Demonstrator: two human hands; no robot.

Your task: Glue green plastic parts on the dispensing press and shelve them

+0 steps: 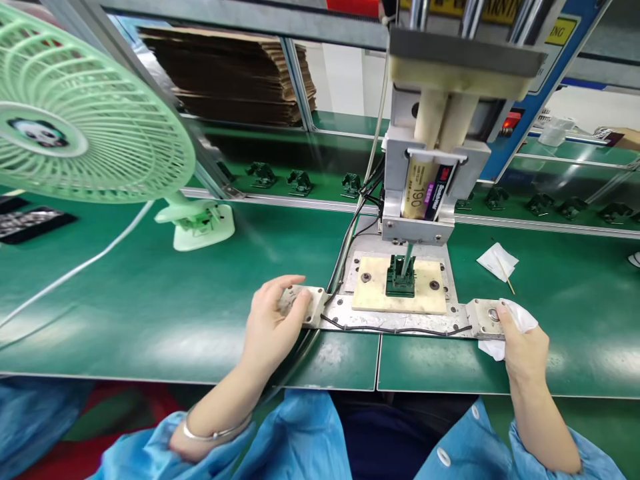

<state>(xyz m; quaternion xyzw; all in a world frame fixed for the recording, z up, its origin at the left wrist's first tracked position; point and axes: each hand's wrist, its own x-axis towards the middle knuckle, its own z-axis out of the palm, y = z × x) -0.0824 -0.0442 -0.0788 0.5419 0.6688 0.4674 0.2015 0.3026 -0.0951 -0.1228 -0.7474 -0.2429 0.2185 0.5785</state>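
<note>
A glue-dispensing machine [425,193] stands at the middle of the green bench, its nozzle down on a small dark green part [401,277] seated on a cream fixture plate [430,293]. My left hand [273,320] rests with spread fingers on the metal button block [305,303] at the plate's left end. My right hand [520,343] presses a thumb on the right button block [487,317] while its fingers close on a white cloth [520,323].
A pale green desk fan [75,113] stands at the left with a white cord across the mat. Several dark green parts [300,181] sit on the conveyor behind. A folded wipe and a swab [497,261] lie right of the machine. Cardboard is stacked at the back.
</note>
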